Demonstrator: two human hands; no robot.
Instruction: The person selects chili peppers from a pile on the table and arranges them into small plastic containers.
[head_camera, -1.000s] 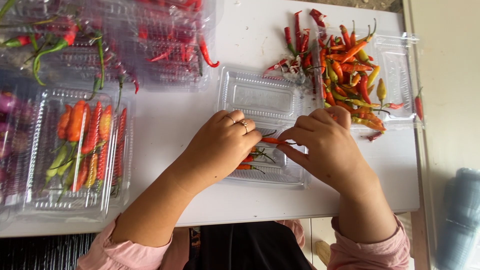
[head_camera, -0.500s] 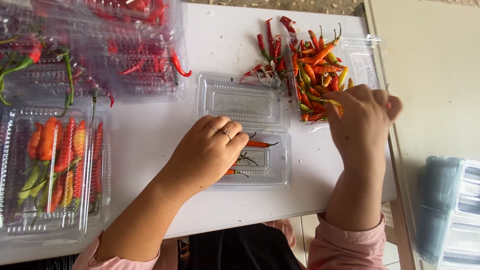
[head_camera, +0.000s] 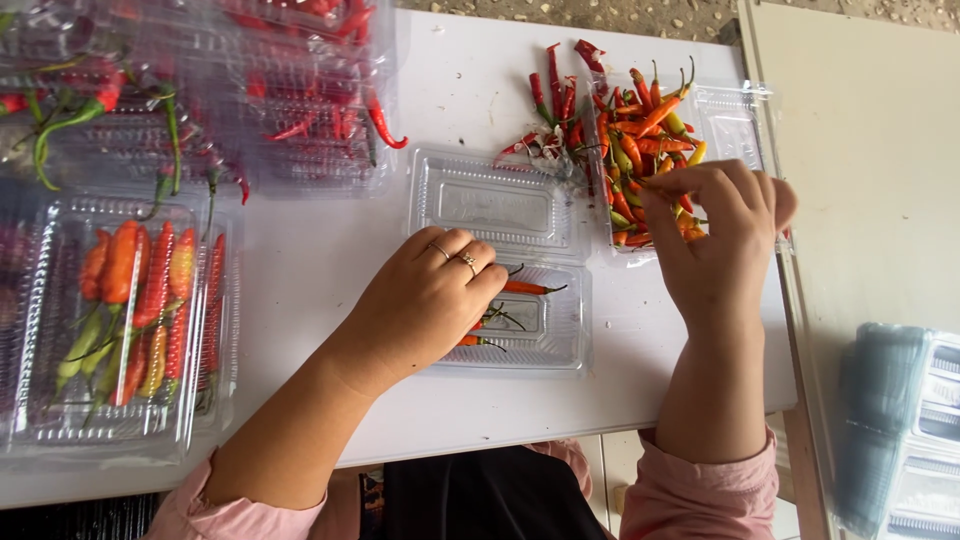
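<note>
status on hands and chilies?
Left hand resting in open clamshell, on a few chilies. Right hand over loose chili pile, fingers curled; grasp unclear. Nothing in the way.

Bare table between chilli boxes

Open clear clamshell box at centre, filled clear box left, seemingly closed boxes stacked top left

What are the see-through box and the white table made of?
The box looks like thin clear plastic: the chilies and table show through it, and its ridges shine. The table has a smooth, matte white top, maybe painted wood or laminate; the picture leaves that open.
</note>
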